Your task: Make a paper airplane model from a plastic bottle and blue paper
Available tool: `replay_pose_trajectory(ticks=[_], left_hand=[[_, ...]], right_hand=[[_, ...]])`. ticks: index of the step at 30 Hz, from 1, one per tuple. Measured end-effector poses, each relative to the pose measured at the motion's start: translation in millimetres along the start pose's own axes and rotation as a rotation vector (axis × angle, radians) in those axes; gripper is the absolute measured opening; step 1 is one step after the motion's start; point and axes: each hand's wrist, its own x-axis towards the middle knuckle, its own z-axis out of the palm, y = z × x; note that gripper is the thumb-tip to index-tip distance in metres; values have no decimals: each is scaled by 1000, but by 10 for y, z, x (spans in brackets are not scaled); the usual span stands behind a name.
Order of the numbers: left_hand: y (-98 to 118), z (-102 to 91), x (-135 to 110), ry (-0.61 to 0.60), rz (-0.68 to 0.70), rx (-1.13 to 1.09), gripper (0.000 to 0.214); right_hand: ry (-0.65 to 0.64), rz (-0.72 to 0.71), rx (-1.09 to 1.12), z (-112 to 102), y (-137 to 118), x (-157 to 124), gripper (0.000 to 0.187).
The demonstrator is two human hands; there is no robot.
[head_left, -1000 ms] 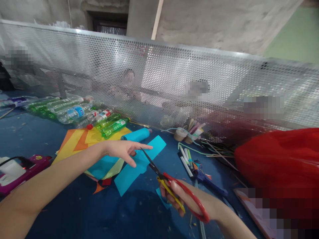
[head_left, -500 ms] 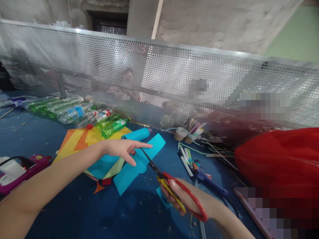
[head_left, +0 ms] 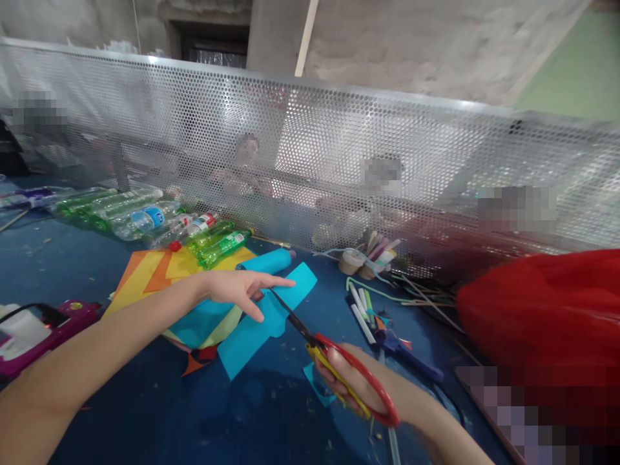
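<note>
My left hand (head_left: 242, 292) holds a bright blue sheet of paper (head_left: 247, 349), its index finger stretched along the sheet and its thumb apart. The other fingers are partly hidden behind the paper. In my right hand (head_left: 341, 378) are scissors (head_left: 361, 374) with red and yellow handles. Their dark blades reach up to the paper beside my left fingers, close together. Behind the sheet lies a bottle wrapped in blue (head_left: 266, 261). A small blue scrap (head_left: 316, 386) lies on the table below my right hand.
Several plastic bottles (head_left: 145, 218) lie at the back left, near stacked coloured paper (head_left: 140, 274). A purple power strip (head_left: 72, 329) sits at left. Glue sticks (head_left: 361, 313) and a blue glue gun (head_left: 411, 358) lie right. A perforated metal screen (head_left: 310, 148) stands behind; a red sleeve (head_left: 542, 303) is at right.
The scissor handles have come closer together as the blades close at the paper. The blue sheet has shifted slightly left. My left hand has hardly moved.
</note>
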Motion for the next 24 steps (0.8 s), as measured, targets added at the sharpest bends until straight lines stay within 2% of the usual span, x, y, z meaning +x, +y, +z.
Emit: replay_pose_trajectory(ticks=[18, 24], left_hand=[[-149, -5, 43, -47, -26, -72, 88], [-205, -7, 64, -48, -47, -74, 92]], right_hand=[[64, 47, -102, -11, -96, -24, 55], [41, 99, -150, -12, -123, -56, 54]])
